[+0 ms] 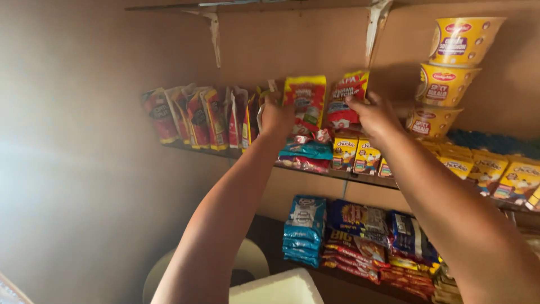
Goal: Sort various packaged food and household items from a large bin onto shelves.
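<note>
left hand [275, 117] grip clenched at edge of row of red-and-yellow foil sachets [197, 117], centre-left of frame | right hand [374, 115] grip grasping red plastic sauce pouch [344, 101], upper centre | both on wooden shelf [315, 169] | yellow noodle cups [447, 79] stacked upper right

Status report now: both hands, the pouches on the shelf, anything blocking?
Left hand closed on standing pouches. Right hand grips red pouch at shelf. Small boxes and flat packets crowd directly beneath.
</note>
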